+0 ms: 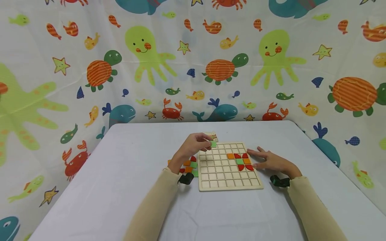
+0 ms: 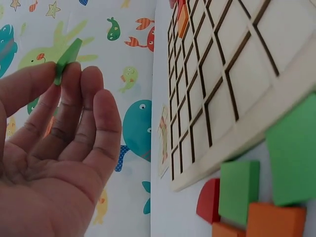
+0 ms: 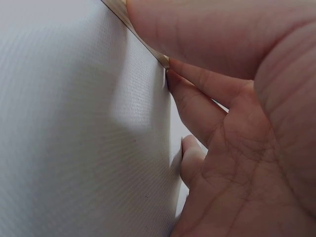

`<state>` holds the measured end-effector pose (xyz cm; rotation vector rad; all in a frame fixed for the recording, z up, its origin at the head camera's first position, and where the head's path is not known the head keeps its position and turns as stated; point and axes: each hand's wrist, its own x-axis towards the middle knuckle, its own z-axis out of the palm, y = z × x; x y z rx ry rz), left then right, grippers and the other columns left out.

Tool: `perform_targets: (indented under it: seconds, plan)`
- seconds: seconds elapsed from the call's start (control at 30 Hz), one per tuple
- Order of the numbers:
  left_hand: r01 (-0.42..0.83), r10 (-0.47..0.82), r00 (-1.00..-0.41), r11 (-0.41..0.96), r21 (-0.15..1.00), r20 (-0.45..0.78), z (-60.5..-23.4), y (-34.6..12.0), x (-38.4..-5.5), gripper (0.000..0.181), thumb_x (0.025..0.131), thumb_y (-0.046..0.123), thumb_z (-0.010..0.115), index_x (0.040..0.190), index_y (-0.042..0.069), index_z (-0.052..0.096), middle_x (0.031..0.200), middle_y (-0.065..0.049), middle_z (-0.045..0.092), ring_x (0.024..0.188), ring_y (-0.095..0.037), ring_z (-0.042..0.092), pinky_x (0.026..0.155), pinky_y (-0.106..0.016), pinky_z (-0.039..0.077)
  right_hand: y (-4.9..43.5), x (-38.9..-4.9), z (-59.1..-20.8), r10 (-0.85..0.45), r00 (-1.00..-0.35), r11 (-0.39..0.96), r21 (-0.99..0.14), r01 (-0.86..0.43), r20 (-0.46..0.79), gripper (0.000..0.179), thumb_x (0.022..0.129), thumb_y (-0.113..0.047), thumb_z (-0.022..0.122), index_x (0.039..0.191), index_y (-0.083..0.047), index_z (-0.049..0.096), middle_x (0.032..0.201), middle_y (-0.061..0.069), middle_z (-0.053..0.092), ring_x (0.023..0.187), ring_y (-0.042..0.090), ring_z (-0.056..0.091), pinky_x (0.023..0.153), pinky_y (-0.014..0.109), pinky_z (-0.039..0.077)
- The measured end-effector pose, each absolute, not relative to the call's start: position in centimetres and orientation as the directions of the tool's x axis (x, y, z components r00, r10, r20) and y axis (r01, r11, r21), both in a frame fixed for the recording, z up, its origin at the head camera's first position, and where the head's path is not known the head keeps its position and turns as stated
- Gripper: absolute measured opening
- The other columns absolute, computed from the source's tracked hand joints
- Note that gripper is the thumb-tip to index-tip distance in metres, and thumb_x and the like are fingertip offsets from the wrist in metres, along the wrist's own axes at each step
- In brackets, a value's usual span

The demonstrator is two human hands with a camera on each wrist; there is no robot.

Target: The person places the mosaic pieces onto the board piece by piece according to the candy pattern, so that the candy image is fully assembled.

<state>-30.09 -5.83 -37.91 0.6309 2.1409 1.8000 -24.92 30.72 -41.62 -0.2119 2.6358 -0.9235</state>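
My left hand [image 1: 194,144] pinches a thin green square tile [image 1: 213,144] between thumb and fingertips, held up over the far left part of a wooden grid board [image 1: 230,189]. In the left wrist view the tile [image 2: 68,60] appears nearly edge-on, and the other fingers are gently bent. Right-hand fingers, spread and fairly straight, touch the board's right edge; the right hand [image 1: 274,162] lies low over the table. On the board's right side, a green square [image 1: 239,161] sits among orange squares [image 1: 230,156] and red rounded pieces [image 1: 249,167].
Left of the board lies a loose group of orange, green [image 1: 195,173] and red pieces, partly hidden by my left wrist. Behind the board is a small patterned card [image 1: 214,136], partly covered by my left hand. A white-covered table [image 1: 120,187] meets a sea-animal curtain [image 1: 187,43].
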Motion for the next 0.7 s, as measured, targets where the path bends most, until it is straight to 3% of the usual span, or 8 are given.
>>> perform_targets:
  seconds: [0.2,0.57,0.7]
  plan:
    - [0.126,0.514,-0.855,0.095,0.987,0.06,-38.1,-4.5,-30.2,0.025,0.105,0.011,0.068,0.124,-0.004,0.071,0.109,-0.015,0.076,0.11,-0.048,0.069,0.091,-0.035,0.06,30.6,-24.9,-41.6,-0.241,-0.931,0.781,-0.625,-0.018,-0.274,0.088,0.092,-0.044,0.08,0.165,-0.014,0.041,0.171,0.037,0.005,0.152,0.066,-0.002,0.11,0.087,0.006]
    - [0.081,0.514,-0.858,0.09,0.993,0.024,-38.4,-2.1,-29.9,0.022,0.104,0.008,0.068,0.121,-0.007,0.072,0.103,-0.017,0.076,0.101,-0.038,0.073,0.096,-0.049,0.058,30.7,-25.0,-41.7,-0.244,-0.93,0.772,-0.635,-0.014,-0.277,0.09,0.091,-0.046,0.081,0.165,-0.014,0.041,0.172,0.036,0.006,0.153,0.065,-0.003,0.11,0.087,0.005]
    - [0.096,0.517,-0.856,0.145,0.985,0.008,-38.7,-1.3,-29.8,0.02,0.104,0.007,0.069,0.118,-0.006,0.073,0.101,-0.015,0.077,0.099,-0.036,0.075,0.093,-0.048,0.06,30.6,-24.9,-41.6,-0.248,-0.928,0.772,-0.635,-0.016,-0.278,0.089,0.091,-0.046,0.08,0.165,-0.014,0.041,0.172,0.036,0.005,0.153,0.064,-0.003,0.11,0.087,0.005]
